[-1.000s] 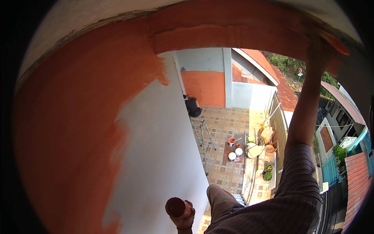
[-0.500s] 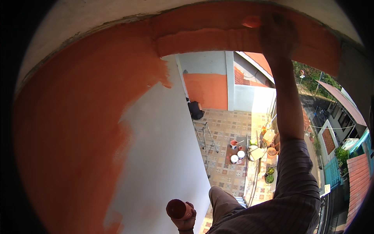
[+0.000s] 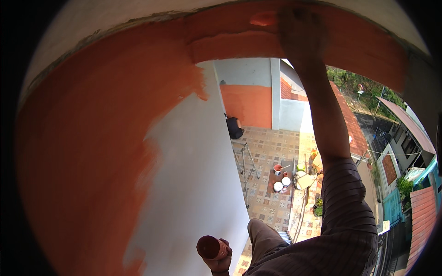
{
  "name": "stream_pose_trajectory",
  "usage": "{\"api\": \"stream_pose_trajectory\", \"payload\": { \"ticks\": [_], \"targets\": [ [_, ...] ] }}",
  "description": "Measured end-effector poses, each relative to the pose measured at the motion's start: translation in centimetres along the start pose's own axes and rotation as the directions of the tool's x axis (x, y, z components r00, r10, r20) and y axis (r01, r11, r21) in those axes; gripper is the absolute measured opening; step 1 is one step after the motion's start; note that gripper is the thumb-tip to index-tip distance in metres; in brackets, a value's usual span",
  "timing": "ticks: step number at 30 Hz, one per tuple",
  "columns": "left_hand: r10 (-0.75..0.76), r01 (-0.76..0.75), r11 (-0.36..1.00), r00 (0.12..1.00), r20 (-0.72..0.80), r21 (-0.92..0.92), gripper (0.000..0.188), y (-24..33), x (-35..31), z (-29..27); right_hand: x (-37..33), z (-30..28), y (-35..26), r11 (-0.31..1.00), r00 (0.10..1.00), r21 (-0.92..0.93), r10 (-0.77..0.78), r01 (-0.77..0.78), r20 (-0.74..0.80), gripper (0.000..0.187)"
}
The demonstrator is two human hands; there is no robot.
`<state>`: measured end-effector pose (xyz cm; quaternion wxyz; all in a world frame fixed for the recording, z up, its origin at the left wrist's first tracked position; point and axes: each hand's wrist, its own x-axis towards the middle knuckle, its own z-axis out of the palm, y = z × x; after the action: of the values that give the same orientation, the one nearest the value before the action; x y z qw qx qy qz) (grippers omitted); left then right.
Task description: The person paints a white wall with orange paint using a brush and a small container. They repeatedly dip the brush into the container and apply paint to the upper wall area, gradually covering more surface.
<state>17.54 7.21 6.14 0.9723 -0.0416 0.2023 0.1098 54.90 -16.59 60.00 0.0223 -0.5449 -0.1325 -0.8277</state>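
My left hand [image 3: 222,260] is closed around an orange-stained cup [image 3: 209,248], held upright low beside the wall. Its inside looks coated with orange paint. High up, my right hand [image 3: 304,34] is blurred against the orange-painted beam [image 3: 235,46]. It grips a paintbrush whose orange, wet-looking bristles [image 3: 264,19] point left and touch the beam's surface; the handle is hidden by the hand. Left of me the wall is part orange [image 3: 83,138], part bare white [image 3: 193,161], with a ragged border between.
Far below is a tiled floor [image 3: 264,142] with a metal stepladder [image 3: 248,161], paint buckets [image 3: 282,184] and potted plants [image 3: 317,207]. A person in dark clothes [image 3: 234,128] crouches by a half-orange wall [image 3: 248,106]. Red roofs [image 3: 422,211] and a street lie to the right.
My right hand has swept left along the beam with the paintbrush. My left hand and the cup have stayed nearly in place.
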Motion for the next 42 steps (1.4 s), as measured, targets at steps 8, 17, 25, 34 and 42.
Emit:
{"api": "stream_pose_trajectory", "payload": {
  "ticks": [8, 17, 25, 34, 42],
  "targets": [
    [0.024, -0.024, 1.000, 1.000, 0.004, -0.018, 0.045, -0.2, -0.5, 0.4, -0.3, 1.2, -2.8, 0.996, 0.993, 0.088, -0.044, 0.034, 0.110, 0.017],
    [-0.004, 0.005, 1.000, 1.000, 0.017, -0.030, 0.045, -0.3, -0.8, 0.6, -1.6, 0.6, 7.1, 0.853, 0.867, 0.204, 0.428, -0.481, 0.254, 0.017],
    [-0.005, 0.006, 1.000, 0.998, 0.055, -0.021, 0.054, -0.5, -0.6, 0.8, -4.5, -0.7, 12.7, 0.880, 0.876, 0.105, 0.472, -0.463, -0.098, 0.009],
    [0.003, -0.003, 1.000, 1.000, 0.028, 0.002, 0.054, -0.1, -0.8, 0.7, -3.0, -2.9, 9.8, 0.385, 0.521, 0.832, 0.842, -0.399, -0.140, 0.012],
    [-0.026, 0.028, 0.999, 0.999, 0.047, -0.033, 0.051, 0.0, -1.4, 2.0, -3.5, 1.0, 4.7, -0.126, 0.139, 0.978, 0.985, 0.167, 0.103, 0.027]
  ]
}}
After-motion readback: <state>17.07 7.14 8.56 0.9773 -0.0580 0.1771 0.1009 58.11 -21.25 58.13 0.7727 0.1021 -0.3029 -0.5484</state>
